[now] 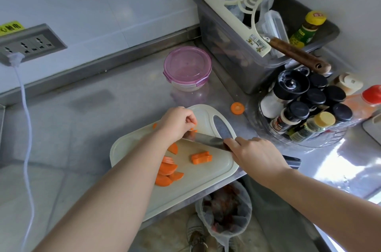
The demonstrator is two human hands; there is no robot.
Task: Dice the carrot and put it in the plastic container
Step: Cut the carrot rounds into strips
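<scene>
The left hand [177, 121] and right hand [255, 154] are bare. The left forearm [123, 179] and right forearm [319, 192] run uncovered from wrist to the near edge of the view. Near the bottom, a pale shoe [194, 229] with a dotted, perforated upper shows; a second, to its right, is mostly hidden.

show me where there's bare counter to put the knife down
Widest bare stretch: the counter left of the cutting board, out toward the wall socket. A smaller gap lies between the board and the lidded container. Right is crowded: spice rack, grey bin, a stray carrot slice.
</scene>
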